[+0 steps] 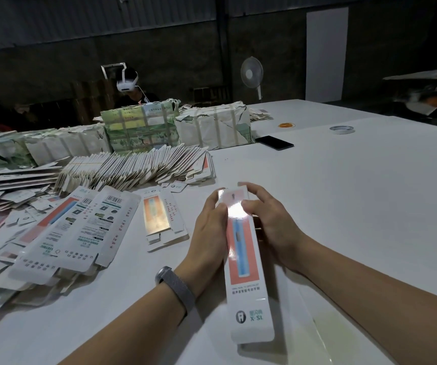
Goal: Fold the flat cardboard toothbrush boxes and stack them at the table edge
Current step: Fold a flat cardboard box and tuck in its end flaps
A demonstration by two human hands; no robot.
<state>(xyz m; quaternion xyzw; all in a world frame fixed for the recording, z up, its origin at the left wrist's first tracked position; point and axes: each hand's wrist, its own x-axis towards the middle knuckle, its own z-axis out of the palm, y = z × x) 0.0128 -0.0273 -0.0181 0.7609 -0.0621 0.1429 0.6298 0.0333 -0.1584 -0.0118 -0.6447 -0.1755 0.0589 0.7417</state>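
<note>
a: cardboard, white with a coral panel and a blue toothbrush print: one long toothbrush box [243,259] lies lengthwise on the white table [357,206], near the front edge, between both hands. glare on its upper part.
b: grip?
a: left hand [209,227] against its left side, fingers curled along the edge. right hand [267,222] on the right side, thumb on the top face, fingers bent over the far end. both hold it. grey band [176,288] on the left wrist.
b: folded or flat?
a: looks folded up, another layer shows under its near end. can't tell if the ends are closed.
b: around it?
a: just left, one flat blank [163,219] face up, apart from the hands. further left, a loose heap of flat blanks [61,233], printed backs up. behind, a fanned row of blanks [138,164] on edge, then taped bundles [212,127].
b: far side?
a: black phone [274,142], tape roll [341,129], orange rubber bands [287,125], all well apart from the box. second person with a white headset [127,81] behind the bundles, standing fan [251,73] by the wall.
</note>
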